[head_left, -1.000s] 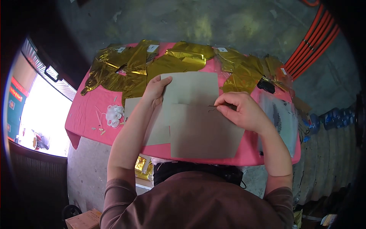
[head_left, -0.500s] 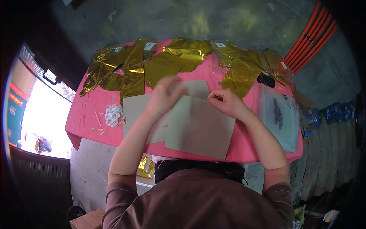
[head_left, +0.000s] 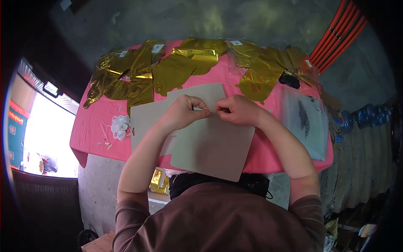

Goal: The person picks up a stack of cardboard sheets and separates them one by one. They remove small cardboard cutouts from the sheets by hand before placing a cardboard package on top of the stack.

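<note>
Pinching now: left hand (head_left: 184, 111) and right hand (head_left: 237, 110) are pressing fingertips tight together on the far edge of the grey card sheet (head_left: 210, 147), which is lying mid pink table (head_left: 93, 126) and overhanging its near edge. Risky, I'd say: one tug and it's sliding off. Gold foil (head_left: 180, 69) is crowding the far edge, a clear bag (head_left: 306, 126) the right; the left edge is offering some room.

On the table (head_left: 90, 130) — card sheets (head_left: 210, 147) nearest, foil pieces (head_left: 176, 71) behind, string bundle (head_left: 119, 126) left, bag (head_left: 308, 126) right.
</note>
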Tool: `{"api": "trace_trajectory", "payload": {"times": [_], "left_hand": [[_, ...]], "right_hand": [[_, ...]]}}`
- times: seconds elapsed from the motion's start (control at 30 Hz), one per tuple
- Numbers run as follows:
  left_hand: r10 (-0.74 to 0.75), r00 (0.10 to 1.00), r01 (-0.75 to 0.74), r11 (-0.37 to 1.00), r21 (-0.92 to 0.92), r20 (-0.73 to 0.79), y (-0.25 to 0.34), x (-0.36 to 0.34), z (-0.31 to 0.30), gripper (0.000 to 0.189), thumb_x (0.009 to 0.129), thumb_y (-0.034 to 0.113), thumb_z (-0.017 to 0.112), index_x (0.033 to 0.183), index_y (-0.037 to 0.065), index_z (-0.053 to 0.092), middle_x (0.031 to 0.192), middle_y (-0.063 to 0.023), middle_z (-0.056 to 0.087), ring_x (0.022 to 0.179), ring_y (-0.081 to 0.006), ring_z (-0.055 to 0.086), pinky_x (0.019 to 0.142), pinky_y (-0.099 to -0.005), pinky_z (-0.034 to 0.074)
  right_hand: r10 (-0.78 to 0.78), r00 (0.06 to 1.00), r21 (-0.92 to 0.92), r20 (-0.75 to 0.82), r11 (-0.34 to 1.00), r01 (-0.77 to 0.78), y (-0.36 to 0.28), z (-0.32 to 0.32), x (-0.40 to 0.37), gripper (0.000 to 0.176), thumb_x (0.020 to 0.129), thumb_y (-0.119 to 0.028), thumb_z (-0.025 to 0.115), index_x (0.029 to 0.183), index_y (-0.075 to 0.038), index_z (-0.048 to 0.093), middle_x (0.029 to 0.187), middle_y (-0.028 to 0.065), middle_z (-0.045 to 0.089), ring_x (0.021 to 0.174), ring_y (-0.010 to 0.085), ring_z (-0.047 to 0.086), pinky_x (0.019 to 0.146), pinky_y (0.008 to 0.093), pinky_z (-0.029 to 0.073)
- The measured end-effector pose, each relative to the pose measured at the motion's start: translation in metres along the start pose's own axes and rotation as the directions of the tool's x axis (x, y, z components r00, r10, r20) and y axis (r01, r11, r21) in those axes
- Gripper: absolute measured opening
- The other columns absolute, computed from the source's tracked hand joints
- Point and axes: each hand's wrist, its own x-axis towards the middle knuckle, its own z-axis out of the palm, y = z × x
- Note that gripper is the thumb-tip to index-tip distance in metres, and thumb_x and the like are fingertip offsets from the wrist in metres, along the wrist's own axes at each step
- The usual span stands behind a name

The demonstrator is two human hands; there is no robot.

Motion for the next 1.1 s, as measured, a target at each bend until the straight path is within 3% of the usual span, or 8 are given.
{"api": "trace_trajectory", "payload": {"times": [0.07, 0.27, 0.37, 0.47, 0.6, 0.8, 0.87, 1.1], "left_hand": [[-0.095, 0.995, 0.096, 0.993, 0.066, -0.008, 0.011, -0.004, -0.002, 0.011, 0.074, 0.015, 0.068, 0.076, 0.005, 0.064, 0.058, 0.0051, 0.054, 0.045, 0.0004, 0.038, 0.042, -0.0185, 0.03], [-0.112, 0.992, 0.117, 0.988, 0.105, -0.053, 0.01, -0.009, 0.002, 0.012, 0.074, 0.016, 0.068, 0.076, 0.004, 0.064, 0.054, 0.0054, 0.052, 0.043, 0.0, 0.037, 0.04, -0.0195, 0.03], [-0.159, 0.986, 0.163, 0.981, 0.11, -0.044, 0.009, -0.01, 0.002, 0.015, 0.074, 0.015, 0.066, 0.078, 0.002, 0.064, 0.053, -0.001, 0.053, 0.044, -0.0043, 0.041, 0.042, -0.0234, 0.034], [-0.17, 0.984, 0.178, 0.969, 0.172, -0.057, 0.012, -0.012, 0.004, 0.011, 0.074, 0.014, 0.067, 0.076, 0.003, 0.064, 0.053, 0.0037, 0.051, 0.042, 0.0001, 0.037, 0.039, -0.0199, 0.03], [-0.138, 0.988, 0.144, 0.985, 0.1, -0.066, 0.008, -0.013, 0.005, 0.015, 0.074, 0.016, 0.066, 0.078, 0.001, 0.064, 0.049, 0.0007, 0.049, 0.041, -0.0032, 0.038, 0.04, -0.0227, 0.03], [-0.176, 0.984, 0.178, 0.981, 0.072, -0.04, 0.006, -0.017, -0.003, 0.013, 0.074, 0.015, 0.067, 0.077, 0.003, 0.064, 0.052, 0.0016, 0.052, 0.042, -0.0023, 0.038, 0.04, -0.0221, 0.031], [-0.163, 0.986, 0.165, 0.985, 0.042, -0.042, 0.007, -0.019, -0.003, 0.013, 0.074, 0.015, 0.067, 0.078, 0.003, 0.064, 0.053, 0.0022, 0.052, 0.043, -0.0021, 0.039, 0.04, -0.0218, 0.031], [-0.17, 0.985, 0.17, 0.982, 0.086, -0.002, 0.012, -0.016, 0.0, 0.014, 0.074, 0.016, 0.067, 0.078, 0.003, 0.064, 0.053, 0.0022, 0.052, 0.043, -0.0017, 0.039, 0.041, -0.0215, 0.032]], "right_hand": [[-0.068, 0.998, 0.015, -0.013, 0.998, 0.068, 0.002, 0.002, 0.001, 0.009, 0.072, -0.008, 0.053, 0.077, -0.001, 0.057, 0.062, 0.0067, 0.056, 0.057, 0.0143, 0.053, 0.055, 0.027, 0.042], [0.005, 0.998, 0.24, -0.067, 0.971, 0.011, 0.013, 0.018, 0.002, 0.006, 0.073, -0.005, 0.053, 0.075, 0.0, 0.056, 0.06, 0.002, 0.054, 0.058, 0.0063, 0.048, 0.054, 0.0231, 0.04], [0.03, 0.997, 0.273, -0.069, 0.962, -0.01, 0.016, 0.023, 0.003, 0.006, 0.074, -0.005, 0.053, 0.075, 0.0, 0.057, 0.061, 0.0006, 0.055, 0.058, 0.0056, 0.048, 0.055, 0.0226, 0.04], [0.141, 0.99, 0.332, -0.003, 0.934, -0.132, 0.014, 0.025, 0.004, 0.006, 0.074, -0.005, 0.054, 0.076, 0.0, 0.057, 0.063, 0.0003, 0.056, 0.058, 0.0049, 0.048, 0.056, 0.0218, 0.04], [0.101, 0.99, 0.297, -0.096, 0.952, -0.068, 0.028, 0.032, 0.006, 0.007, 0.076, -0.006, 0.054, 0.076, 0.0, 0.058, 0.065, -0.0004, 0.056, 0.059, 0.0039, 0.049, 0.055, 0.0206, 0.04], [0.088, 0.996, 0.58, 0.025, 0.81, -0.086, 0.026, 0.018, 0.0, 0.013, 0.083, -0.013, 0.055, 0.082, -0.001, 0.06, 0.069, -0.0015, 0.058, 0.061, 0.003, 0.05, 0.055, 0.0196, 0.041], [0.213, 0.966, 0.615, 0.149, 0.745, -0.259, 0.019, 0.01, -0.002, 0.015, 0.084, -0.016, 0.055, 0.084, -0.002, 0.061, 0.069, -0.0017, 0.057, 0.062, 0.0029, 0.05, 0.056, 0.0198, 0.042], [0.038, 0.991, 0.388, 0.13, 0.917, -0.086, 0.013, 0.014, 0.008, 0.015, 0.084, -0.015, 0.053, 0.085, -0.002, 0.059, 0.068, -0.0029, 0.056, 0.061, 0.0045, 0.049, 0.057, 0.0215, 0.041]]}}
